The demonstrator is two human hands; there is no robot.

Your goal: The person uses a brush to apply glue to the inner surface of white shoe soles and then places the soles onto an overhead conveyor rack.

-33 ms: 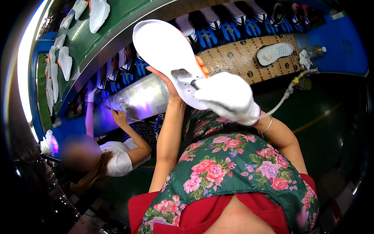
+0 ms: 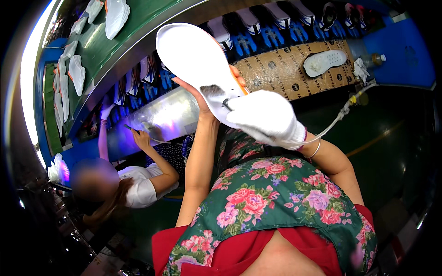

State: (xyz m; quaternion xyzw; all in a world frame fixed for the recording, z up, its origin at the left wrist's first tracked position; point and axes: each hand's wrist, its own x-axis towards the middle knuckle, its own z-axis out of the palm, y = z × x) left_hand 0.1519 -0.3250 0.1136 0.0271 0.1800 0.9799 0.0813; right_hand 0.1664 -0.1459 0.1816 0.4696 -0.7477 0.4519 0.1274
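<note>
Should the left hand point(image 2: 201, 98) gripping the white sole point(image 2: 193, 57) slacken, the right hand point(image 2: 267, 115), clasping the dark-tipped tool point(image 2: 226, 105) over it, could skid.

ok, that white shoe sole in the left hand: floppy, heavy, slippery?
The shoe sole is probably fairly stiff: its broad end juts past the left hand without visible sag. Likely light, since that one hand seems to carry it from beneath. Its smooth-looking face might be somewhat slippery.

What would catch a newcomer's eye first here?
Probably the white shoe sole, held upper centre in the left hand, with the white-gloved right hand at its lower end. Next, the green floral apron across the lower centre, then a co-worker's purple-lit arm at left.
</note>
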